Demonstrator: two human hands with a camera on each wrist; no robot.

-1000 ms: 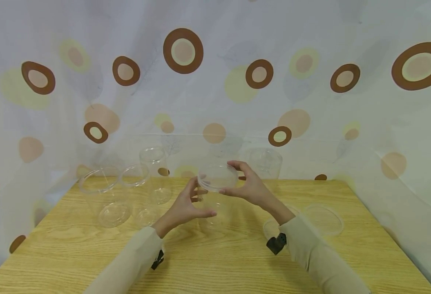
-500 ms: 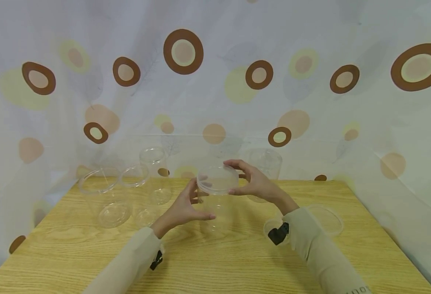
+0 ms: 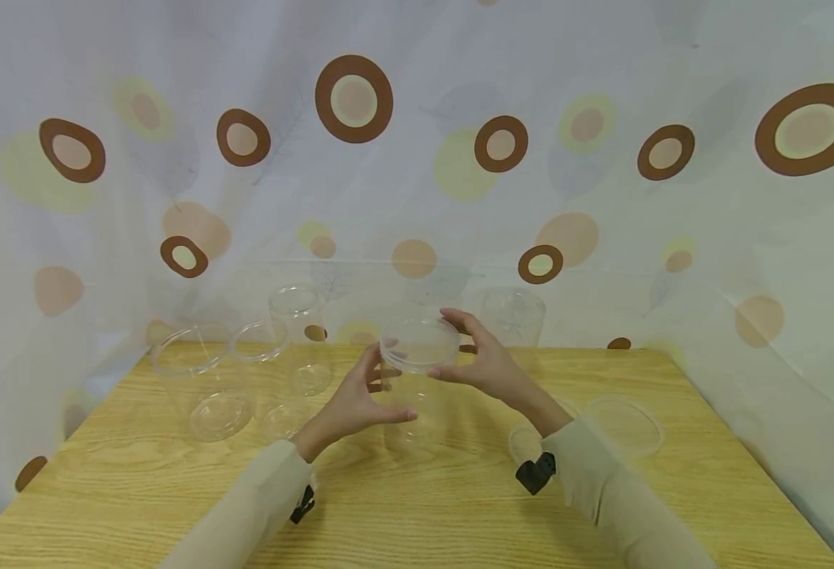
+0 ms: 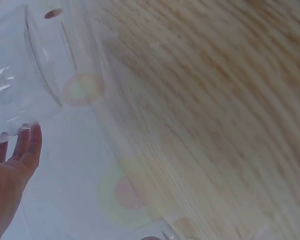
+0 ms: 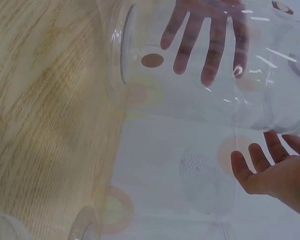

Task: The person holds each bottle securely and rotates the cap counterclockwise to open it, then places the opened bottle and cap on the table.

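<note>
A clear, round jar (image 3: pixel 417 427) stands upright at the middle of the table with a clear lid (image 3: pixel 420 348) on top. My left hand (image 3: pixel 351 401) holds the jar's side, thumb in front and fingers behind. From the right, my right hand (image 3: pixel 486 365) grips the lid's edge, thumb near and fingers far. The left wrist view has the left hand's fingertips (image 4: pixel 32 137) against the jar wall. In the right wrist view, the right hand (image 5: pixel 277 172) is at the lid end, and the left fingers show through the jar (image 5: pixel 189 107).
Several clear jars without lids stand at the left, among them a wide jar (image 3: pixel 220 416) and a taller narrow jar (image 3: pixel 310 359). Behind my right hand is another clear jar (image 3: pixel 523 316). Flat clear lids, one of them a large lid (image 3: pixel 626 427), lie at the right.
My right wrist swung outward to the right half a second ago and has come back inward, the hand still at the lid. The left hand and jar have stayed nearly in place.
</note>
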